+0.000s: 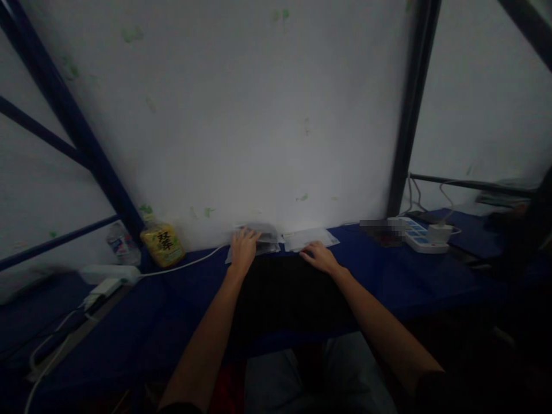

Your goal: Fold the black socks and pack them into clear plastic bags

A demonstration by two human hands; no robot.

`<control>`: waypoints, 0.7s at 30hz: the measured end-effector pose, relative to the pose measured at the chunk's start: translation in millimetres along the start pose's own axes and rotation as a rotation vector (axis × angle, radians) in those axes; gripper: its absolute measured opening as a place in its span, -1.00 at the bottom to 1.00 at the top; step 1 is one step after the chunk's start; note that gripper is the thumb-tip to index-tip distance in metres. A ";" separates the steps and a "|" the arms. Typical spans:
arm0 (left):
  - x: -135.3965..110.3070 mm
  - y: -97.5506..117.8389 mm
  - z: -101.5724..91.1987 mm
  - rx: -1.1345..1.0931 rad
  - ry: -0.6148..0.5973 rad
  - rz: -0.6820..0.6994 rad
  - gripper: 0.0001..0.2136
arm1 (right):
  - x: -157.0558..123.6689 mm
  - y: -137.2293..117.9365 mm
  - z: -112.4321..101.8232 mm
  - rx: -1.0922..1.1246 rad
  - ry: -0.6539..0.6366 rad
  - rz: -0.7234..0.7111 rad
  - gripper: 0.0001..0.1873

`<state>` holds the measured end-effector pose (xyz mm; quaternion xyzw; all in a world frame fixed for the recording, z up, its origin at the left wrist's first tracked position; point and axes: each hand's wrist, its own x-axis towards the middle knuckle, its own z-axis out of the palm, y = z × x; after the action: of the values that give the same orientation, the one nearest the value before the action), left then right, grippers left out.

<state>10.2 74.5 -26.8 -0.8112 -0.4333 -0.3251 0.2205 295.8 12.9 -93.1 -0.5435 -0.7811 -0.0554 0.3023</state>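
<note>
A black cloth or garment [293, 293] lies spread on the blue table in front of me. Beyond its left far corner, my left hand [244, 246] is at a pile of clear plastic bags [268, 247], its fingers closed on the top one, whose edge looks raised. My right hand [319, 256] rests at the cloth's far right edge, fingers stretched out and slightly bent, holding nothing that I can see. Just past those fingertips lies a second flat pile of whitish plastic bags [311, 238]. The dim light hides the cloth's folds.
A yellow drink bottle [163, 242] and a clear bottle [123, 244] stand at the back left, near a white power strip [111, 275] with cables. Another power strip [420, 234] with a plugged-in charger lies at the right. Metal frame posts [414, 109] rise beside the white wall.
</note>
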 end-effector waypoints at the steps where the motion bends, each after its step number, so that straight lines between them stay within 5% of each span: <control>1: -6.1 -4.6 8.2 0.027 -0.067 -0.041 -0.66 | -1.0 -0.8 0.9 -0.021 -0.035 -0.024 -0.64; 5: -28.5 -11.4 28.1 0.050 -0.204 -0.150 -0.61 | -3.2 0.8 5.4 -0.092 -0.083 -0.023 -0.60; 9: -38.8 -8.5 22.1 0.037 -0.158 -0.003 -0.61 | -3.3 3.0 6.3 -0.071 -0.078 -0.007 -0.63; 14: -49.3 -13.5 9.6 -0.085 -0.355 0.238 -0.74 | -2.5 -0.1 4.8 0.013 -0.099 -0.040 -0.73; 21: -62.4 -26.4 5.8 -0.150 -0.408 0.176 -0.72 | 0.3 -9.6 6.6 0.034 -0.195 -0.117 -0.56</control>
<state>-36.0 57.2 -73.6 -0.9089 -0.3709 -0.1651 0.0950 284.6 12.0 -96.0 -0.4945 -0.8381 -0.0067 0.2301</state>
